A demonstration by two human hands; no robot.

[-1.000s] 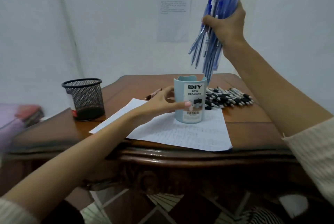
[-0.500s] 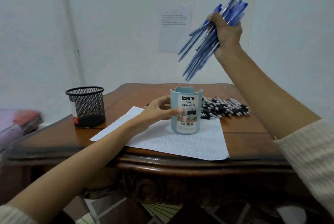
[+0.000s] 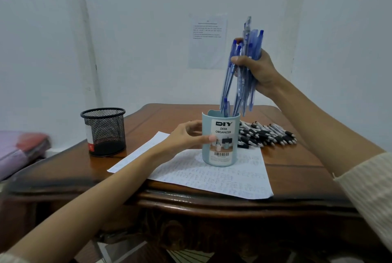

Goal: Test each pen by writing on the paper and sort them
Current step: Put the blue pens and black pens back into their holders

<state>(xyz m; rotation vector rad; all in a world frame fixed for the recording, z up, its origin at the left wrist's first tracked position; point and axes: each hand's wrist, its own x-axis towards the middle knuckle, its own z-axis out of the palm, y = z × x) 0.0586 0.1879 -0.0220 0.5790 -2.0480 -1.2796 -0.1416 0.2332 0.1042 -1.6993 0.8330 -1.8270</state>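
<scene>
While the right hand (image 3: pixel 257 69) clutched a loose bunch of blue pens (image 3: pixel 238 84), tips dipping into the cup (image 3: pixel 220 156) on the paper (image 3: pixel 212 177), the left hand (image 3: pixel 186 137) curled round that cup; light, stiff and slick, they likely wanted a firm mid-barrel grip.

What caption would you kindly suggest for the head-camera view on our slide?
Right hand holds a bundle of blue pens upright over the desk organizer that the left hand grips.
</scene>
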